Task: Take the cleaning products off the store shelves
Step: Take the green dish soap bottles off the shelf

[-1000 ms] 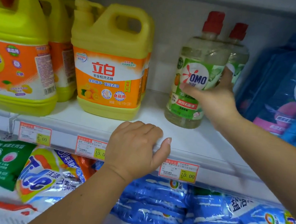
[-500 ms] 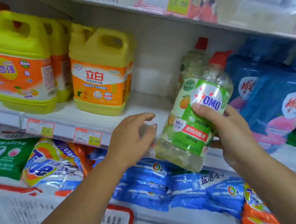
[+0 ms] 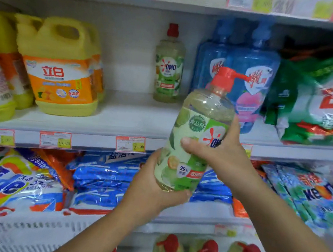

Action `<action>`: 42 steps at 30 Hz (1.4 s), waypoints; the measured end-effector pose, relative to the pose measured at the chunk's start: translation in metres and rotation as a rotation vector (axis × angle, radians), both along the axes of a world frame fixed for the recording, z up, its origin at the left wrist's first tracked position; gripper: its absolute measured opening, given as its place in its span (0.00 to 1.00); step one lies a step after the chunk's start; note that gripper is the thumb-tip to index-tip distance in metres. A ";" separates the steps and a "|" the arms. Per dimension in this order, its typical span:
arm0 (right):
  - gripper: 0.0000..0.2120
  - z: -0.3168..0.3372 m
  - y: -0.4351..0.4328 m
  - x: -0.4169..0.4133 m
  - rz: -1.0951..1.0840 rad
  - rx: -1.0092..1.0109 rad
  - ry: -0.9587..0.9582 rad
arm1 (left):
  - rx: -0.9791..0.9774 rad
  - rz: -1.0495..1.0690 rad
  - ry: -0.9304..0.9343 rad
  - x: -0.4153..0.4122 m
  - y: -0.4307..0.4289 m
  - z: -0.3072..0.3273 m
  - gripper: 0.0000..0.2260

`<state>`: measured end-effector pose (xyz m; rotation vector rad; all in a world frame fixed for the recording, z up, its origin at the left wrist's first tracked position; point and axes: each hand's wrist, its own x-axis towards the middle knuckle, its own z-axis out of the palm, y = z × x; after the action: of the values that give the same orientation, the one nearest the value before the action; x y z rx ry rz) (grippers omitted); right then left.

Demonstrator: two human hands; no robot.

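Fingers (image 3: 181, 193) of left hand (image 3: 151, 185) and right hand (image 3: 227, 157) clamp the pump bottle (image 3: 194, 133) before blue pouches (image 3: 263, 60).

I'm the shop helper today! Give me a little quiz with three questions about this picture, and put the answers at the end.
1. True or false: the left hand and the right hand both hold the OMO bottle.
2. What colour is the pump cap on that bottle? A) blue B) red C) yellow
3. Fill in: a second OMO bottle stands on the shelf between the yellow jugs and the ___ pouches.

Key: 1 true (left hand grips the bottom, right hand the middle); 2 B; 3 blue.
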<state>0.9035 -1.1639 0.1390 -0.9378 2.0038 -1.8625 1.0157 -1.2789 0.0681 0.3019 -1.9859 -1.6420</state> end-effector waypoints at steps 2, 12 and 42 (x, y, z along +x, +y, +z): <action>0.65 0.007 0.005 0.002 -0.117 -0.069 0.021 | -0.222 0.135 -0.035 -0.001 0.011 0.010 0.31; 0.40 0.000 0.028 -0.019 -0.067 -0.280 -0.195 | -0.159 -0.394 -0.355 0.006 -0.013 0.023 0.43; 0.40 0.014 0.016 0.001 -0.203 -0.196 0.063 | -0.387 0.245 -0.099 -0.006 0.016 0.012 0.38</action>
<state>0.9041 -1.1483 0.1533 -0.8800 2.0485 -2.1982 1.0099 -1.2631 0.0804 0.4626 -2.1884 -1.0844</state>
